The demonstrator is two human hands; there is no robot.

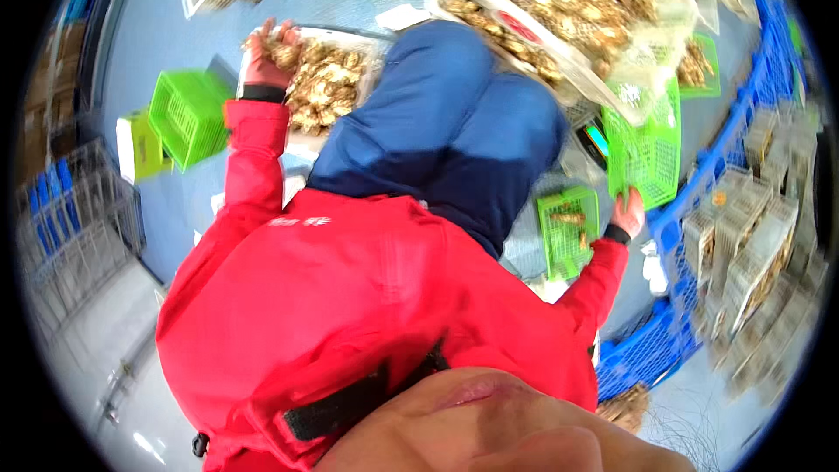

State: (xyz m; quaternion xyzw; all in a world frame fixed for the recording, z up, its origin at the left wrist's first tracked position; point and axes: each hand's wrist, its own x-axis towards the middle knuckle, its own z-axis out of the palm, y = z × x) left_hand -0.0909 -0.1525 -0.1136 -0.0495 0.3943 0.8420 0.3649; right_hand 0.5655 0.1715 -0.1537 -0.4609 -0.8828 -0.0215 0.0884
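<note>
My left hand [266, 63] is at the far left corner of a white crate [371, 57]. Its fingers are closed round a brown, knobbly piece of produce [284, 55], whose exact kind I cannot make out. Similar yellow-brown produce [325, 87] fills the crate. On the other side, my right hand [627, 214] grips the near rim of a green plastic basket [651, 153]. This basket is tilted beside a scale with a lit display [597, 140]. Nearer to me, a smaller green basket [568, 232] holds a few brown pieces.
A large pale crate [642, 109] heaped with produce stands beyond my knees. Empty green baskets [188, 118] are stacked at left, near a wire cart [74, 227]. Blue mesh crates [682, 245] line the right side, with stacked clear crates [743, 236] behind them.
</note>
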